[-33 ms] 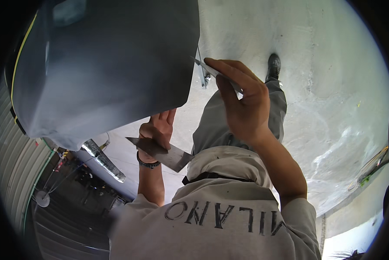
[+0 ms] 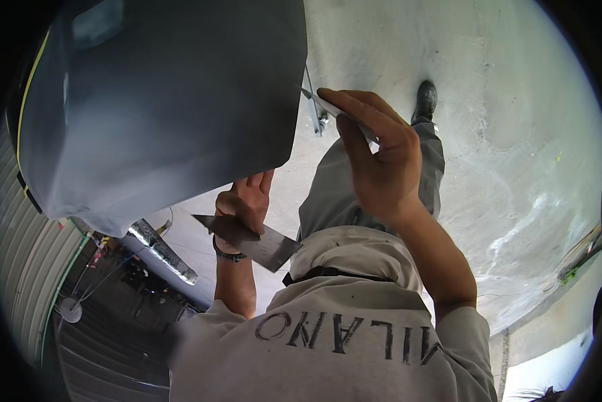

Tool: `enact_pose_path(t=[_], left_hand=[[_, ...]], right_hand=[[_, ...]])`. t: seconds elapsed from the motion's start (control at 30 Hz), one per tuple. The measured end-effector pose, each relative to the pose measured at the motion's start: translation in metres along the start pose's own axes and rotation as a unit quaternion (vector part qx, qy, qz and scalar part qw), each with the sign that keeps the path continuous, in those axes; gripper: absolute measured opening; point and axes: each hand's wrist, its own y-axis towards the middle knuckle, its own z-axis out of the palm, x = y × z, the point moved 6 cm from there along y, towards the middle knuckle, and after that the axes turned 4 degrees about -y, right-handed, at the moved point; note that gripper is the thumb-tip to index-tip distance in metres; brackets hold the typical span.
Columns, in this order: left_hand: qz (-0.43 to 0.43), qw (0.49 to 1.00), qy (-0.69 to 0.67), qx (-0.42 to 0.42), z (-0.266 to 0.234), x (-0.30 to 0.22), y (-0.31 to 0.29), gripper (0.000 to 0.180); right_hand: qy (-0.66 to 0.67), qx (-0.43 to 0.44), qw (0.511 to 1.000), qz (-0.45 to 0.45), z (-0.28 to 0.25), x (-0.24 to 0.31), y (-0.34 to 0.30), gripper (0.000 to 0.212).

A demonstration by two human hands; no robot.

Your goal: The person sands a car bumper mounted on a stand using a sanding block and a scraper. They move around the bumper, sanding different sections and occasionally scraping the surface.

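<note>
A single fisheye view looks steeply down from the person's head, over the shirt front (image 2: 341,372) at the lower edge, with both hands (image 2: 386,164) close below and near the middle. The grey panel (image 2: 187,94) stands near at upper left; the floor (image 2: 515,100) lies farther off. Straight edges bend toward the dark round rim, and the lower left is perhaps too dim to read.

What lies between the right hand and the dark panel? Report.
Head view: a thin metal blade in the right hand, its tip near the dark panel.
</note>
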Motion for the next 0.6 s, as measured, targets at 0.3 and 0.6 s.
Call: enact_pose_path(t=[0.3,0.6], left_hand=[[-0.030,0.998,0.031,-0.041,-0.005,-0.009,0.020,0.016],[-0.098,0.995,0.009,0.034,-0.015,-0.010,0.020,0.128]], right_hand=[[-0.011,-0.032,0.998,-0.059,0.009,0.010,-0.009,0.041],[-0.056,-0.058,0.989,-0.122,0.029,0.019,-0.021,0.047]])
